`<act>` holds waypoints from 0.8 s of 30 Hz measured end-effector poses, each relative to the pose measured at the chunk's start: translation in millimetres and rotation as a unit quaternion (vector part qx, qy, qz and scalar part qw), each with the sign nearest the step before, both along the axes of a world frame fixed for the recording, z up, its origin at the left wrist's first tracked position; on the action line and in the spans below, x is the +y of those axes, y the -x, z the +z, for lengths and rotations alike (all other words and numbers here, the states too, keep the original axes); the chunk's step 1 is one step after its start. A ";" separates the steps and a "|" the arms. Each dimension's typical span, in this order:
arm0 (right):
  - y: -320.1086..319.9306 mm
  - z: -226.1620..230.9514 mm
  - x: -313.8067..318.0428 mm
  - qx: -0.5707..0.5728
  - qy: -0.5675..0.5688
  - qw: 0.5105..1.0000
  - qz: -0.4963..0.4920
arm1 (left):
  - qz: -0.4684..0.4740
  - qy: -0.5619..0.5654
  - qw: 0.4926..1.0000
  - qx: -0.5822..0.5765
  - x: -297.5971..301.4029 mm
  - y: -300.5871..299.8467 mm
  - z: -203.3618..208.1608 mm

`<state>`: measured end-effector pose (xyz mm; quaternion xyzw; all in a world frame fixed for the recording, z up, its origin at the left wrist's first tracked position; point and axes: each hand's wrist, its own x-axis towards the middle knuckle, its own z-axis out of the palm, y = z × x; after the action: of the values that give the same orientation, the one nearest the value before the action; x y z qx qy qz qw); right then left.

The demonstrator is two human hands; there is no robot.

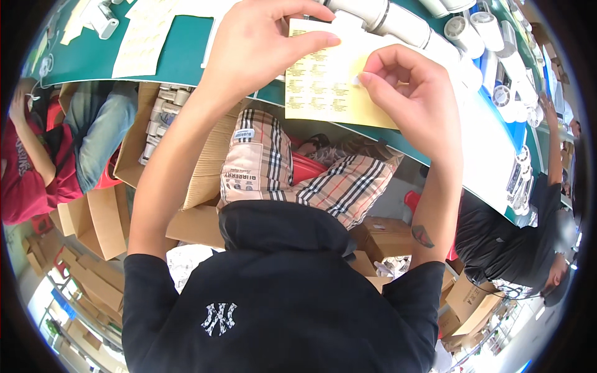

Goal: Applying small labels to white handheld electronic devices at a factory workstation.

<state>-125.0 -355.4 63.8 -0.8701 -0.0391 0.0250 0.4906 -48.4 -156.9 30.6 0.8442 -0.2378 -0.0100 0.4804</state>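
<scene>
A yellow sheet of printed labels lies at the near table edge, its lower part jutting past the edge. My left hand reaches over its upper left corner. The thumb tip rests on the top of the sheet, and the index finger is stretched out above it, apart from the thumb. Over the sheet's right side, my right hand has thumb and index finger pinched together. Something tiny and whitish shows at the thumb tip, too small to name. Just beyond the sheet lies a white cylindrical device with a dark ring.
Several white cylindrical devices crowd the green table at the right. More label sheets and a white device lie at the left. Below stands a cardboard box of parts. People sit at left and right.
</scene>
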 end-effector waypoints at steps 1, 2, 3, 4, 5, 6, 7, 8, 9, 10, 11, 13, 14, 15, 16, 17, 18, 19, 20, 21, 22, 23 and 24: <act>-0.8 -1.7 1.9 0.001 0.002 1.000 0.004 | 0.002 -0.018 1.000 0.010 -0.1 0.5 1.8; -1.1 -3.1 3.7 -0.002 0.007 1.000 -0.002 | 0.004 -0.036 0.999 0.021 -0.4 1.2 4.3; -1.1 -3.9 5.6 -0.004 0.012 1.000 -0.009 | 0.006 -0.035 0.999 0.022 -0.7 2.5 9.7; -1.9 -3.7 7.2 -0.002 0.013 1.000 -0.007 | -0.006 -0.004 1.000 0.030 -1.3 3.6 17.2; -2.8 -2.7 8.4 0.004 0.034 0.999 -0.006 | -0.019 0.026 0.999 0.037 -1.5 3.9 22.0; -3.3 -1.7 9.3 0.009 0.055 0.998 -0.006 | -0.019 0.028 0.999 0.038 -1.7 3.5 23.0; -3.9 -1.4 9.7 0.011 0.057 0.998 -0.006 | -0.012 0.022 0.999 0.032 -1.7 3.3 23.4; -4.7 -1.2 9.7 0.010 0.065 0.998 -0.001 | -0.004 0.017 1.000 0.026 -1.9 2.9 24.3; -5.3 -1.5 9.8 0.011 0.072 0.997 0.006 | -0.004 0.018 0.999 0.028 -2.0 2.1 27.1; -5.1 -1.4 10.2 0.012 0.073 0.997 0.006 | 0.000 -0.028 0.998 0.056 -2.1 1.0 30.9; -4.3 -1.2 10.6 0.018 0.054 0.998 0.002 | 0.003 -0.073 0.994 0.084 -2.1 0.6 32.2; -3.5 0.1 11.6 0.023 0.036 0.999 0.000 | -0.002 -0.033 0.999 0.039 -1.4 2.4 24.6; -3.1 0.2 11.9 0.027 0.045 0.999 -0.002 | -0.009 0.006 1.000 -0.007 -0.9 2.7 21.9; -2.2 0.0 12.1 0.032 0.054 0.998 -0.006 | -0.009 0.007 1.000 -0.006 -0.7 2.6 21.7; -2.0 -0.4 13.6 0.032 0.054 0.998 -0.006 | -0.011 0.010 1.000 0.006 -0.4 2.5 21.8; -1.9 -1.0 16.2 0.005 0.084 0.996 -0.002 | -0.013 0.013 1.000 0.019 -0.1 2.7 22.1; -2.0 -1.9 17.7 -0.022 0.114 0.993 0.002 | -0.013 0.014 1.000 0.019 -0.1 2.8 22.4; -1.7 -3.6 17.9 -0.022 0.115 0.993 0.002 | -0.011 0.011 1.000 0.025 -0.1 3.3 23.1; -1.0 -5.6 17.9 -0.034 0.120 0.992 0.004 | -0.008 0.009 0.999 0.030 -0.2 3.7 23.4; -0.9 -6.2 18.0 -0.048 0.124 0.991 0.005 | -0.008 0.010 0.999 0.030 0.1 3.5 23.4; 0.3 -4.7 17.6 -0.048 0.125 0.991 0.005 | -0.006 0.002 0.999 0.031 0.5 3.3 23.3; 2.7 -2.4 16.6 -0.026 0.090 0.996 0.010 | -0.003 -0.006 0.999 0.032 0.6 3.1 23.4; 4.7 -0.9 14.4 -0.003 0.054 0.998 0.016 | -0.003 -0.005 0.999 0.032 0.1 3.2 25.4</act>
<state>-129.7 -341.0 63.0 -0.8949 -0.0530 0.0323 0.4419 -51.6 -156.8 56.0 0.8452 -0.2245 -0.0399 0.4834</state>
